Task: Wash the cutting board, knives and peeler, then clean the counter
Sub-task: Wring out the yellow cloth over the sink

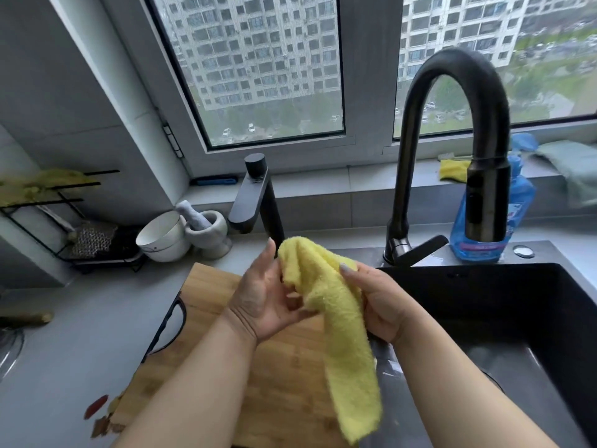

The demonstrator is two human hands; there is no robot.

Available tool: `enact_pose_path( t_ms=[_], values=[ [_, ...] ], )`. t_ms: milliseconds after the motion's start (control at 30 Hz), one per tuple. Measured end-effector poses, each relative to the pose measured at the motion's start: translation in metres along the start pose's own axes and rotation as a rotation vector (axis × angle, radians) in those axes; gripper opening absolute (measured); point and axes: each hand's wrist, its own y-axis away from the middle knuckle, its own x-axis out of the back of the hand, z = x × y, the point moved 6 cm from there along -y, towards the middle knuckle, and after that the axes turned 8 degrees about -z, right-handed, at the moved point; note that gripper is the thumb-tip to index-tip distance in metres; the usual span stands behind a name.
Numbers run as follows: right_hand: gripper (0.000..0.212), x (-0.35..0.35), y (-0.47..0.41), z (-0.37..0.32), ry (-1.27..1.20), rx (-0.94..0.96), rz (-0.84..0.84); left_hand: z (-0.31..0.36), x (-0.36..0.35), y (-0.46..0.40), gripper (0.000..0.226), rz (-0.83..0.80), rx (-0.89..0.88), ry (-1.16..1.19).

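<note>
Cloth (336,321) first: we hold the yellow rag over the cutting board (206,305), left hand (268,302) pinching its top fold, right hand (378,305) curled around its middle; we should wet it at the sink (504,305) before scrubbing evenly.

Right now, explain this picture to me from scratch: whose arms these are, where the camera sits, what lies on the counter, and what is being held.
There is no machine here. The camera is worn on a person's head and looks down at their own two bare arms. Both hands hold one yellow cloth: the left hand at its upper end, the right hand with a grip round its middle, the rest hanging down. Under them a wooden cutting board lies on the grey counter, beside a black sink with a tall black faucet. Behind stand a white bowl, a mortar and pestle and a blue soap bottle.
</note>
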Motion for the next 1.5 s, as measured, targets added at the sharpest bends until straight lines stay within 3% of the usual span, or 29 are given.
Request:
enact_pose_path(
  t_ms=[67,167,233,333,467,533,633,700,800,867,933,1033,1067,1133,1267,1300,1400,1500],
  values=[
    [0.038,0.002,-0.003,-0.003,0.032,0.018,0.059,-0.020,0.006,0.002,0.065,0.015,0.084,-0.004],
    [0.013,0.012,-0.005,-0.006,0.139,0.029,0.164,-0.028,0.020,0.001,0.094,0.124,0.085,-0.002],
    [0.015,0.023,-0.004,-0.009,0.234,0.023,0.229,-0.024,0.036,-0.002,0.107,0.242,0.029,0.066],
    [0.025,0.029,-0.004,-0.012,0.241,0.016,0.258,-0.017,0.038,-0.005,0.110,0.254,-0.055,0.110],
    [0.020,0.017,-0.011,-0.006,0.195,0.016,0.171,-0.026,0.025,-0.011,0.118,0.177,-0.050,-0.179],
    [0.021,0.023,-0.010,-0.009,0.365,0.000,0.234,-0.028,0.026,-0.013,0.113,0.218,-0.059,-0.317],
    [0.038,0.045,-0.001,-0.029,0.768,-0.063,0.470,-0.012,0.026,-0.011,0.072,0.305,-0.136,-0.402],
    [0.060,0.051,0.003,-0.036,0.831,-0.090,0.516,-0.002,0.021,-0.012,0.037,0.296,-0.124,-0.510],
    [0.105,0.035,0.004,-0.040,1.020,-0.097,0.365,0.009,0.018,-0.015,0.034,0.290,-0.084,-0.754],
    [0.123,0.025,0.004,-0.041,1.212,-0.135,0.303,0.019,0.016,-0.018,0.034,0.376,-0.113,-0.935],
    [0.108,0.022,0.004,-0.045,1.396,-0.160,0.321,0.027,0.012,-0.023,0.026,0.462,-0.170,-1.039],
    [0.032,0.025,0.002,-0.056,1.647,-0.099,0.396,0.027,0.008,-0.032,0.023,0.462,-0.205,-1.050],
    [0.023,0.027,0.002,-0.059,1.653,-0.056,0.405,0.025,0.011,-0.037,0.025,0.456,-0.210,-1.007],
    [0.023,0.035,0.004,-0.063,1.513,-0.023,0.402,0.011,0.031,-0.049,0.031,0.530,-0.172,-0.886],
    [0.015,0.050,0.016,-0.070,1.021,0.074,0.545,-0.059,0.063,-0.075,0.007,0.638,0.200,-0.585],
    [0.013,0.055,0.018,-0.070,0.956,0.099,0.574,-0.080,0.065,-0.077,0.012,0.642,0.296,-0.537],
    [0.009,0.066,0.021,-0.069,0.821,0.147,0.604,-0.127,0.065,-0.078,0.022,0.654,0.431,-0.527],
    [0.016,0.070,0.022,-0.066,0.767,0.173,0.618,-0.137,0.062,-0.083,0.012,0.641,0.489,-0.727]
  ],
)
